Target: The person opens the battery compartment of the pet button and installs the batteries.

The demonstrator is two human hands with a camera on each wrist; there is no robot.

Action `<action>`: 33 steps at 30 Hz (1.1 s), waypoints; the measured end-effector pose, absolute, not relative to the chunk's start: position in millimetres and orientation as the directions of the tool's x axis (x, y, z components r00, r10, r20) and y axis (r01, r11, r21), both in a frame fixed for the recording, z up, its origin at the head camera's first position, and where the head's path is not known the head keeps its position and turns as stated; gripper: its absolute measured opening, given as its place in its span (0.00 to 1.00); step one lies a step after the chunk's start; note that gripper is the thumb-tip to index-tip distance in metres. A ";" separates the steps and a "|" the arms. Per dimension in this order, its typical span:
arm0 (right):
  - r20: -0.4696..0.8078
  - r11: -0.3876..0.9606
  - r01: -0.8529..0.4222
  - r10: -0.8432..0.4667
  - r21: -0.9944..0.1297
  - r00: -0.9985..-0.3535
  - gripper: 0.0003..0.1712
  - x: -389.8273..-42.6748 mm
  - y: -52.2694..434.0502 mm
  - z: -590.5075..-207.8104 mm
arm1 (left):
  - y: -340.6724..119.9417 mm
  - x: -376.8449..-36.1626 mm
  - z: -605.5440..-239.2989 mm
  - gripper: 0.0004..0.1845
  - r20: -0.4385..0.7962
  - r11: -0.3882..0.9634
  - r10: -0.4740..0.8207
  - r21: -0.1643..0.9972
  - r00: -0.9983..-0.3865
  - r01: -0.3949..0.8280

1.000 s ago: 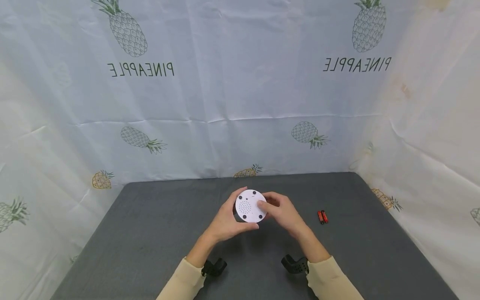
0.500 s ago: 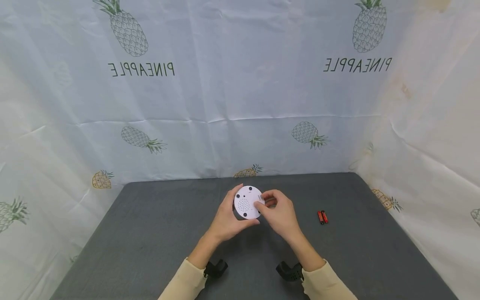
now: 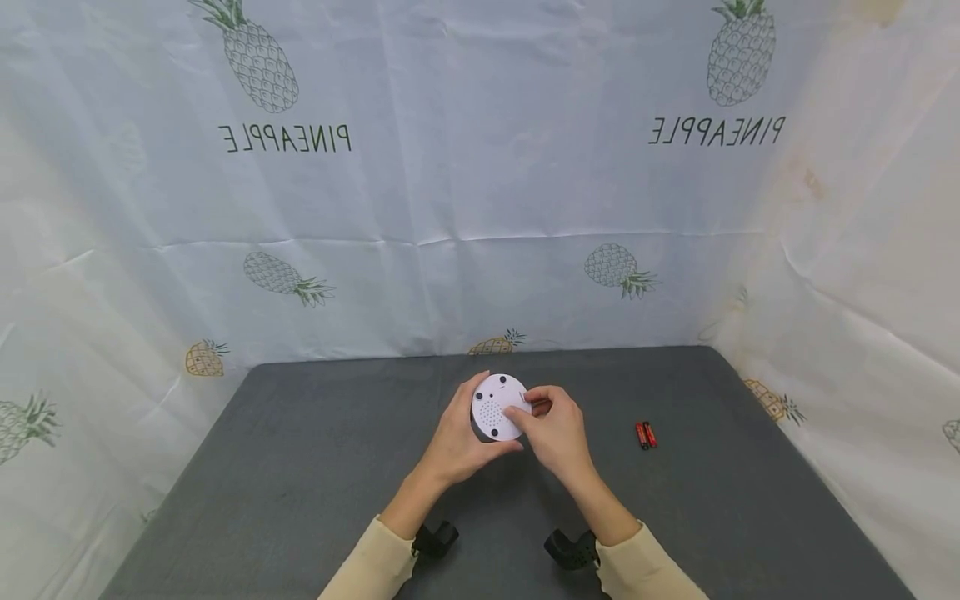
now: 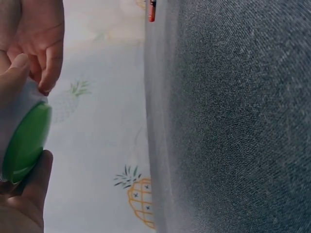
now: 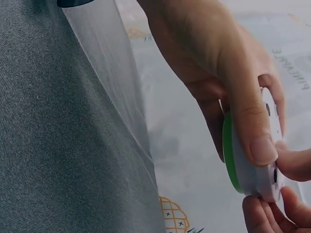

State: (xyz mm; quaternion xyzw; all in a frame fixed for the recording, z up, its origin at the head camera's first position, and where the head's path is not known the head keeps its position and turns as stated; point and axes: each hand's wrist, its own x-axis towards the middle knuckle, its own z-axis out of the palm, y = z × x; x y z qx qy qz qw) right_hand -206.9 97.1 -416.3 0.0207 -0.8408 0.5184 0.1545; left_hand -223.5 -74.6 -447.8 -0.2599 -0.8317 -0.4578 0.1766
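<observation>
My left hand grips a round white device above the grey table, its perforated underside with dark feet turned up toward me. My right hand pinches the device's right edge with thumb and curled fingers. The left wrist view shows the device's green face between my left thumb and fingers, with the right hand's fingers beside it. In the right wrist view the left hand wraps the white-and-green device, and the right fingertips touch its rim.
Two red batteries lie side by side on the table to the right of my hands, one battery also showing in the left wrist view. A pineapple-print sheet walls off the back and sides.
My right hand has slid a little left onto the device's edge, and its fingers have curled tighter. The device has shifted slightly away from me; the batteries have not moved.
</observation>
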 end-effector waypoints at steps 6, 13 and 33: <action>0.329 0.480 -0.234 0.124 -0.846 -0.936 0.19 -204.7 95.7 -416.4 | -74.9 -225.1 -448.7 0.57 0.519 0.442 0.256 0.687 -0.815 0.576; 0.430 0.526 -0.319 0.099 -0.789 -0.898 0.18 -202.7 94.3 -418.3 | -74.8 -225.2 -449.2 0.57 0.508 0.456 0.248 0.689 -0.825 0.562; 0.375 0.177 -0.365 0.023 -0.914 -0.927 0.10 -218.2 114.8 -417.1 | -80.6 -225.5 -447.3 0.58 0.494 0.454 0.252 0.699 -0.832 0.553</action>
